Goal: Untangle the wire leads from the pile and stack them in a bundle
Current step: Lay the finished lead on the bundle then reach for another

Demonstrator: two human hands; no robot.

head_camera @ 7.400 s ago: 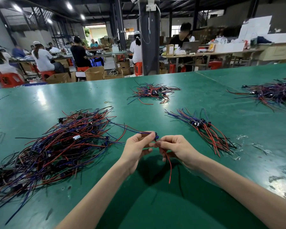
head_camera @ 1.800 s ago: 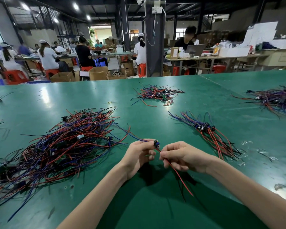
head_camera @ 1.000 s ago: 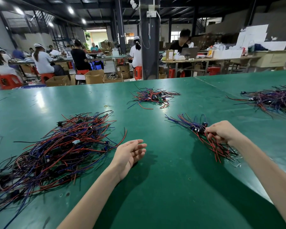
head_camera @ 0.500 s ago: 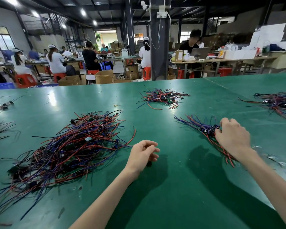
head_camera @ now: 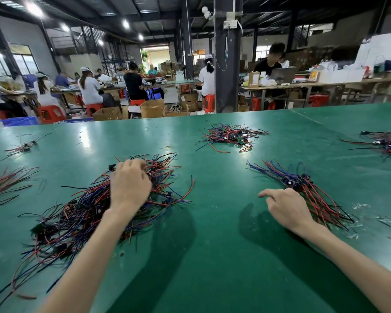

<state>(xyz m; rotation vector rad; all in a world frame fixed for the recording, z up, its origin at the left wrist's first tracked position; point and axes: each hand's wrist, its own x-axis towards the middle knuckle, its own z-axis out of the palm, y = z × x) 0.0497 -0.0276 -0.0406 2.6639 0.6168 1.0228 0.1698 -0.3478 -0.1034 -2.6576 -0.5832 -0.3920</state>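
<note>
My L hand is out over the top of the big tangled pile of red, blue & black wire leads, which sprawls across the L side of the green worktop. L fingers curl down into the wires. Can't tell if they've actually got a lead, since the back of the hand hides the tips. R hand sits low just beside the sorted bundle, R of centre, covering some of its near wire ends. R fingers are loose & hold nothing, index stuck out to the L. Bundle's leads lie roughly parallel w/ small dark connectors at mid-length. Pile & bundle are well apart. Farther back there's another tangle, plus one more at the R edge.
</note>
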